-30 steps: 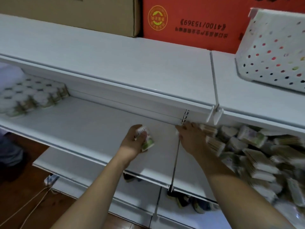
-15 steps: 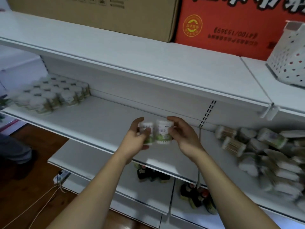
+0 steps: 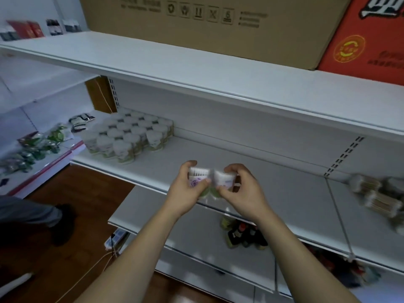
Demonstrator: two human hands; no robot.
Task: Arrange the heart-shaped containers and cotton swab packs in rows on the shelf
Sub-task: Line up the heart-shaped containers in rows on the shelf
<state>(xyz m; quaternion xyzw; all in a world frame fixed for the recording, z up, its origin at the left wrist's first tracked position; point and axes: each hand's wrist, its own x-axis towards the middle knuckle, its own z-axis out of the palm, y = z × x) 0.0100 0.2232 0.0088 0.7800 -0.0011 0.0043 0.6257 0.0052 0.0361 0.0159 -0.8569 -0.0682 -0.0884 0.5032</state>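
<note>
My left hand grips a clear container of cotton swabs with a purple label. My right hand grips a second swab container right beside it. Both are held side by side above the front of the white middle shelf. A block of swab containers in neat rows stands at the shelf's left end. A loose heap of swab packs lies blurred at the right end.
A brown carton and a red carton sit on the top shelf. Dark bottles stand on the lower shelf. A person's leg and shoe are on the wooden floor at left, with a power strip and cable nearby.
My right hand took a swab container from the heap and brought it beside the one in my left. Both hands and the view have swung left toward the arranged rows.
</note>
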